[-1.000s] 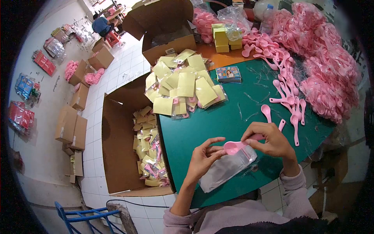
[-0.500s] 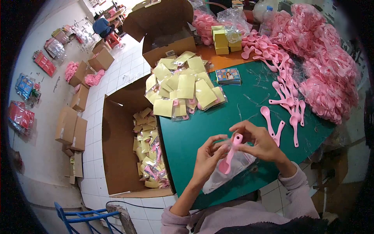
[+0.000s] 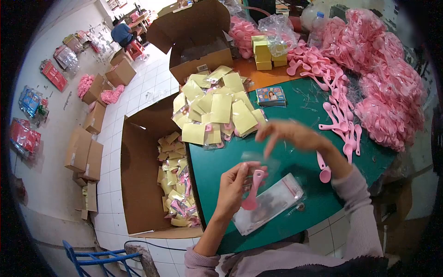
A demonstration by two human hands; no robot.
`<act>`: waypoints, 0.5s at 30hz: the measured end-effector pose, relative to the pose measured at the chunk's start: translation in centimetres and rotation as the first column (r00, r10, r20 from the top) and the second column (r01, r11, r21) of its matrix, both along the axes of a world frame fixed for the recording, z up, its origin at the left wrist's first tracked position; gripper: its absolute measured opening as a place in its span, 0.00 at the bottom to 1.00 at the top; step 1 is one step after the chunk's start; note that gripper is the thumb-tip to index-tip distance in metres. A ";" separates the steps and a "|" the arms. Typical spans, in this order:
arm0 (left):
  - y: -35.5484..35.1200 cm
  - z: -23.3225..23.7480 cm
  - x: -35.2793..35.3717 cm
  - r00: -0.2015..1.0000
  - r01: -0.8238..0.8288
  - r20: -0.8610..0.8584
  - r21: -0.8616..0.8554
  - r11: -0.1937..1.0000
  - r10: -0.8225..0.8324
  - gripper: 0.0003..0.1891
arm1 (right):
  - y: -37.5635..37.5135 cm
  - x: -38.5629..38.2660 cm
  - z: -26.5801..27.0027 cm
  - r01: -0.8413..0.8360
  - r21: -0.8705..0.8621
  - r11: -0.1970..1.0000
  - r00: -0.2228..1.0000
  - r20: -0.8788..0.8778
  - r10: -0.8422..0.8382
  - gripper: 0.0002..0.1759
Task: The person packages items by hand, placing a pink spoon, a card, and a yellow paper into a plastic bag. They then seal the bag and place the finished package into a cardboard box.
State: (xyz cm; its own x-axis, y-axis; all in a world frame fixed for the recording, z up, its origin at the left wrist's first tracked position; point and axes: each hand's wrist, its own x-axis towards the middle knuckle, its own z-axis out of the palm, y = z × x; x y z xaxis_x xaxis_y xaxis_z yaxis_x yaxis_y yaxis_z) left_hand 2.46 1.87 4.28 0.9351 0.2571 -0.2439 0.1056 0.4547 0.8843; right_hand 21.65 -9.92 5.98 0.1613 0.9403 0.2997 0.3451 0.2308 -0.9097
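My left hand (image 3: 233,187) pinches a pink spoon (image 3: 253,190) by its handle end, bowl downward, along with a clear plastic bag (image 3: 263,161) that is blurred. Farther up and to the right, my right hand (image 3: 290,135) is smeared by motion over the green table (image 3: 221,171), with some fingers apart and nothing visible in them. A stack of clear bags (image 3: 272,203) lies under and beside the spoon. Beyond my right hand sits a stack of printed cards (image 3: 271,95). Loose pink spoons (image 3: 341,117) spread over the table at the right.
Bagged yellow cards (image 3: 221,108) are heaped at the table's far left. An open carton (image 3: 143,184) with more packets stands left of the table. Bundled pink spoons (image 3: 387,92) pile up at the right. A person (image 3: 122,33) sits in the far background.
My right hand has let go of the spoon and bag and moved up and away. My left hand has shifted left and slightly down with the spoon.
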 end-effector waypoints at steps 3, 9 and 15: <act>0.0 0.3 0.0 0.997 -0.079 -0.002 -0.019 0.997 0.079 0.19 | 3.0 7.9 -1.2 0.706 -0.166 0.689 0.682 0.423 -0.597 0.16; 0.0 -0.6 -0.4 0.999 0.033 -0.011 0.116 0.993 -0.032 0.18 | 4.1 14.9 -8.3 0.914 -0.129 0.384 0.385 0.571 -0.725 0.21; 0.0 -1.1 -0.1 0.999 0.034 0.010 0.289 0.957 -0.039 0.17 | 2.2 13.4 -6.2 0.954 0.022 0.299 0.244 0.524 -0.816 0.18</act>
